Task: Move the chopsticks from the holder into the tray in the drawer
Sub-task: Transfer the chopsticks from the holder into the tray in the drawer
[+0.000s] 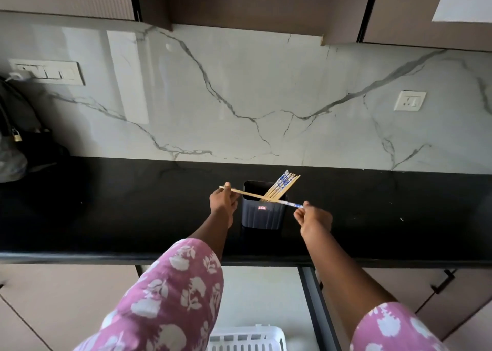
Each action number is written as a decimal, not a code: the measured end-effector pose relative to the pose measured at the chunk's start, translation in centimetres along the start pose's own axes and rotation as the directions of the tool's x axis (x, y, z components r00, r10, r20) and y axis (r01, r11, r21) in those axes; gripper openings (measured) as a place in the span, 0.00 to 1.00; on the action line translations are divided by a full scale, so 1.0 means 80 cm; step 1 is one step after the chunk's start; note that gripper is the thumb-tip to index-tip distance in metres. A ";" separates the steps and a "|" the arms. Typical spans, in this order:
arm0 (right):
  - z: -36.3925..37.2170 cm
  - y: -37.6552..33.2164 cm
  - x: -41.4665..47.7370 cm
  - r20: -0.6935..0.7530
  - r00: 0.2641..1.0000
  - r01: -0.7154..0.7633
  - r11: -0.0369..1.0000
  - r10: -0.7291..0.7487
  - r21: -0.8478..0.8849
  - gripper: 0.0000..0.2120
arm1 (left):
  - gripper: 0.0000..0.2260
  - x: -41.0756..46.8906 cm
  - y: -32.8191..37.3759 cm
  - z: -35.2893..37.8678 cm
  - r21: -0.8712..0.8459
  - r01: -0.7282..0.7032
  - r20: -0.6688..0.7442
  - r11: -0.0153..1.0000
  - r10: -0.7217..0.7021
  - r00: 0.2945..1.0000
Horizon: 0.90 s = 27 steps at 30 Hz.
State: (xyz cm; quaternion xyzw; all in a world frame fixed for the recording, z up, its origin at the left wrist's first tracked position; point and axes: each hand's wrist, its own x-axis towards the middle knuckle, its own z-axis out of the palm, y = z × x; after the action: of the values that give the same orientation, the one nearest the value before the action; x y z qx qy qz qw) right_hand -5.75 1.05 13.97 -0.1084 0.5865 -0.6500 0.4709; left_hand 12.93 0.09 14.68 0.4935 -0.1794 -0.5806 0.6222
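A dark ribbed holder (263,216) stands on the black counter (133,217). Several wooden chopsticks (282,184) with blue-and-white patterned tops lean in it toward the back right. One chopstick (255,196) lies level across the holder's mouth, held at both ends. My left hand (223,200) pinches its plain wooden end to the left of the holder. My right hand (315,217) pinches its patterned end to the right. A white slotted tray (247,338) shows at the bottom edge, inside the open drawer (266,294).
A dark handbag (18,140) sits at the far left of the counter. The marble backsplash carries a switch plate (48,72) and a socket (410,100). Upper cabinets hang overhead. A drawer's dark side rail (316,305) runs beside my right forearm.
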 end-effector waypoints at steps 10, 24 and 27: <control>-0.033 0.055 -0.025 0.214 0.972 0.223 0.663 -0.096 -0.715 0.14 | 0.09 -0.024 -0.001 -0.006 0.114 -0.159 0.056 0.981 0.153 0.987; -0.012 0.135 -0.074 0.704 0.709 0.699 0.183 -0.045 -0.692 0.08 | 0.08 -0.030 -0.078 -0.087 0.235 -0.040 0.057 0.971 0.027 0.998; -0.019 0.165 -0.073 0.709 0.704 0.696 0.170 0.030 -0.698 0.09 | 0.05 -0.016 -0.094 -0.115 0.238 -0.008 0.025 0.971 0.002 1.000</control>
State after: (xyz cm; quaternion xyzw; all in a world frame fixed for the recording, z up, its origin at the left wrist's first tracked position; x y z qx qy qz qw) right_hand 2.69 8.12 4.54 -0.6940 0.6330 -0.1841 0.2894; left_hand 15.82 6.21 4.84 0.5570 -0.2567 -0.5593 0.5577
